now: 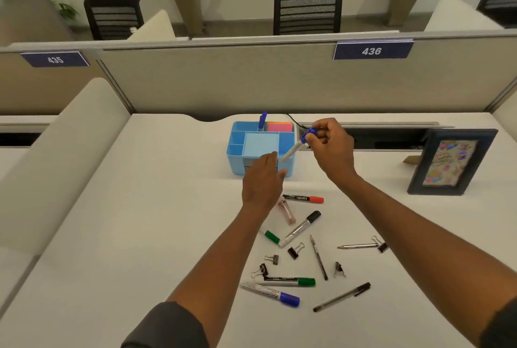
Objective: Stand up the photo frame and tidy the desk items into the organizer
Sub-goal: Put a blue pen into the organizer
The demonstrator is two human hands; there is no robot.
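Both arms stretched forward, dark sleeves at the elbows. Left hand [261, 179] flat, palm down, fingers together and relaxed, holding nothing. Right hand [330, 146] raised, slightly ahead of the left, fingertips pinching a marker [298, 146] slanting down toward the left hand.

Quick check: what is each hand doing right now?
Left hand: open, empty, by the blue organizer.
Right hand: closed on a blue-capped marker.

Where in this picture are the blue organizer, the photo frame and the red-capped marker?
blue organizer [234, 144]: head view, on its left wall.
photo frame [419, 177]: head view, on its dark left border.
red-capped marker [303, 198]: head view, on the middle of its barrel.
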